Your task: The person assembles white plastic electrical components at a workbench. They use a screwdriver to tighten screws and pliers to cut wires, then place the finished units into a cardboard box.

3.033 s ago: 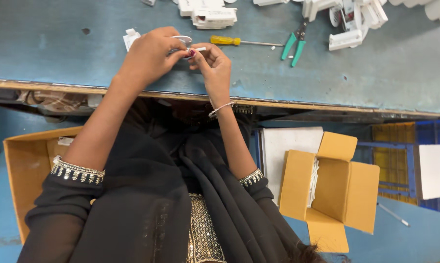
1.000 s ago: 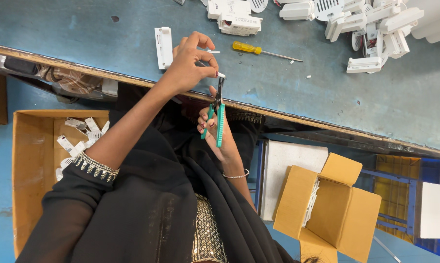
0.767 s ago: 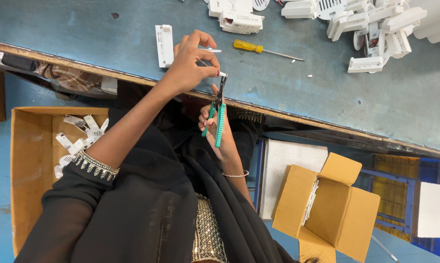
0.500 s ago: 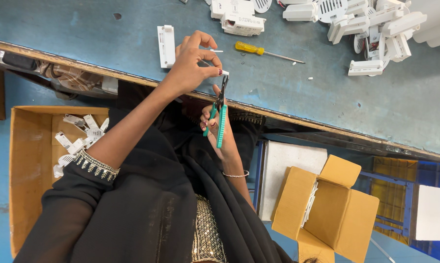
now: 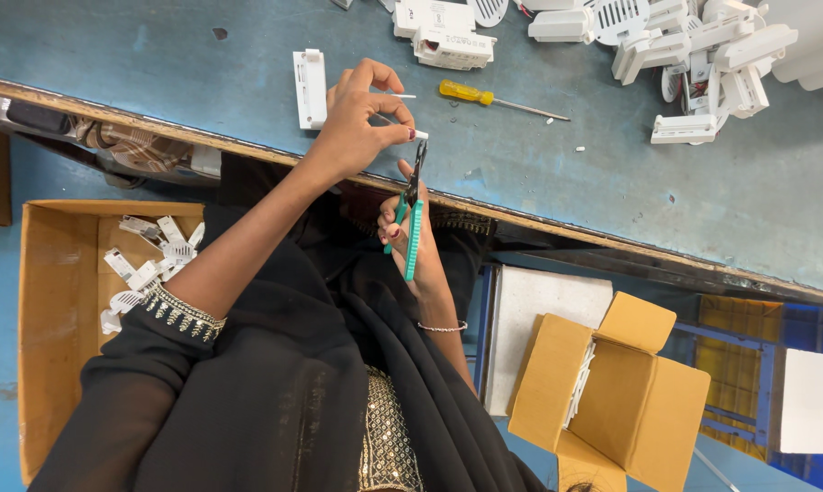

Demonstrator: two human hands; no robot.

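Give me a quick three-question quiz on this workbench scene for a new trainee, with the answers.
1. True or false: the yellow-handled screwdriver is held in a hand.
2. Which hand holds the green-handled cutters?
3. Fill in: the cardboard box at the person's left holds small ____ plastic parts.

Key:
1. False; it lies on the blue table.
2. The right hand; the left hand pinches a small white piece.
3. White.

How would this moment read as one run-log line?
left hand: pinching small white piece | right hand: holding green-handled cutters, tip at piece | above blue table edge
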